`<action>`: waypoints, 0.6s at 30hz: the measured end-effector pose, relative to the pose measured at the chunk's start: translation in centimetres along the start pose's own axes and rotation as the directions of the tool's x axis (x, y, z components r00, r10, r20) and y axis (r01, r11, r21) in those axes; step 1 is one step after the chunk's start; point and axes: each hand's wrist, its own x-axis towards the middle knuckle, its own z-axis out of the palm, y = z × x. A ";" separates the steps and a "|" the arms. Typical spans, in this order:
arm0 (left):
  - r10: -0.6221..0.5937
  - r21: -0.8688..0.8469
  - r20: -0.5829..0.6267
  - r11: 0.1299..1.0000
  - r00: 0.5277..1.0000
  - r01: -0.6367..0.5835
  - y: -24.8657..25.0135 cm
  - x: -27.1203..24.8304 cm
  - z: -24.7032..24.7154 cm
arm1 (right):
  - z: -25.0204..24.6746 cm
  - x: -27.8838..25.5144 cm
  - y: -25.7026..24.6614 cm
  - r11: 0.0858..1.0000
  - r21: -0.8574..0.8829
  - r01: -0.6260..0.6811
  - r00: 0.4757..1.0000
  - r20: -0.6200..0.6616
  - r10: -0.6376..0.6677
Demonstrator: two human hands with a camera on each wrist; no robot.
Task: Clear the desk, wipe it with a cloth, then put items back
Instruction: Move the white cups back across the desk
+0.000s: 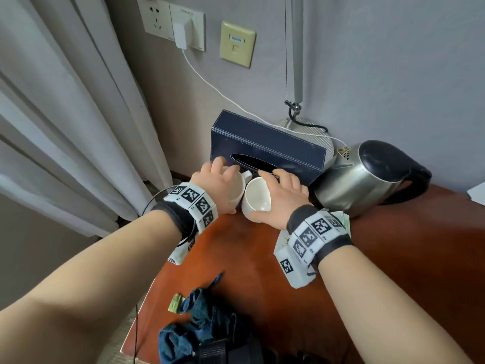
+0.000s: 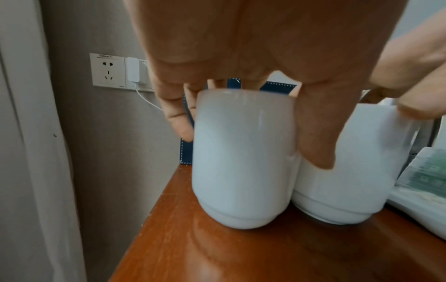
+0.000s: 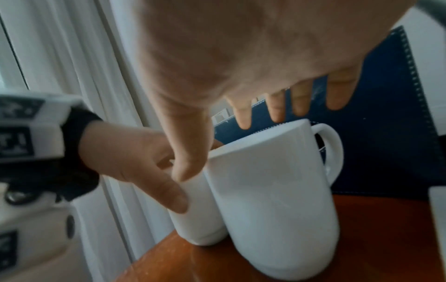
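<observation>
Two white mugs stand side by side at the back left of the reddish-brown desk (image 1: 262, 258). My left hand (image 1: 223, 185) reaches down over the left mug (image 2: 243, 152), with its fingers behind the rim and its thumb pressed on the near side, gripping it. My right hand (image 1: 273, 195) spans the right mug (image 3: 277, 190) from above, thumb on the near rim and fingers over the far rim. Both mugs rest on the desk and touch each other. A crumpled dark blue cloth (image 1: 202, 319) lies near the front edge.
A navy tissue box (image 1: 267, 148) stands right behind the mugs, and a steel kettle (image 1: 362, 177) to their right. Packets (image 1: 343, 219) lie under my right wrist. A lamp base (image 1: 307, 130) and a charger cable sit by the wall. The curtain hangs left of the desk's edge.
</observation>
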 end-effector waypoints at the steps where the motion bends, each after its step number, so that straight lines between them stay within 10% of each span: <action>1: 0.007 0.001 0.008 1.000 1.000 -0.007 -0.1 -0.1 0.0 | 0.3 -0.1 -0.1 0.999 -0.015 -0.052 0.998 -0.025 0.051; 18: 0.024 -0.028 0.002 0.999 1.000 -0.024 0.9 -3.2 -1.8 | -0.7 -4.4 0.7 0.993 0.109 0.049 0.998 -0.047 -0.044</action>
